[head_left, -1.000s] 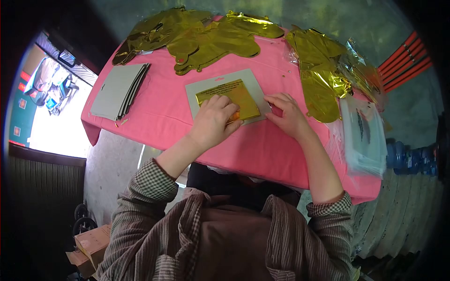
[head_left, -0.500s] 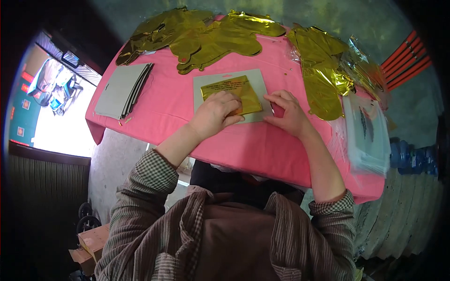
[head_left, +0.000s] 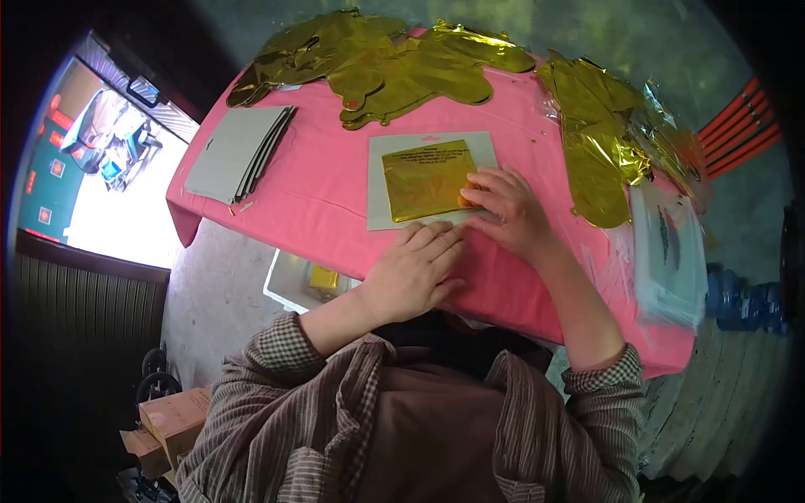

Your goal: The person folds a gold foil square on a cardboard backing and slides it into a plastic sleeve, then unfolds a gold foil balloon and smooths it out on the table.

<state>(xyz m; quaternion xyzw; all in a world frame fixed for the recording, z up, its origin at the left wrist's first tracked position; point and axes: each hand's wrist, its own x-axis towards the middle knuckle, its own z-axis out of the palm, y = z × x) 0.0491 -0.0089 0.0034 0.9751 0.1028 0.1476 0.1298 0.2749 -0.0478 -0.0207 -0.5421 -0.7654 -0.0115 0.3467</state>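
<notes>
A folded gold foil balloon [head_left: 426, 184] lies flat on a grey card [head_left: 377, 208] with a red-edged hang slot at its top. Dark print runs along the foil's upper part. My right hand [head_left: 513, 214] rests at the foil's right edge, fingertips touching it; its thumb lies near the card's lower right corner, apart from the fingers. Just below, my left hand [head_left: 418, 270] is palm down with fingers stretched to the card's near edge and holds nothing.
Gold foil balloons [head_left: 402, 71] spread along the back of the pink-covered table [head_left: 310, 168], with more foil [head_left: 591, 159] at right. Grey cards [head_left: 231, 155] are stacked at left, clear plastic sleeves [head_left: 668, 260] at right. A white bin [head_left: 289, 289] stands below the near edge.
My left hand has drawn back from the foil toward the near edge of the card. My right fingers have moved onto the foil's right edge. The view has shifted slightly.
</notes>
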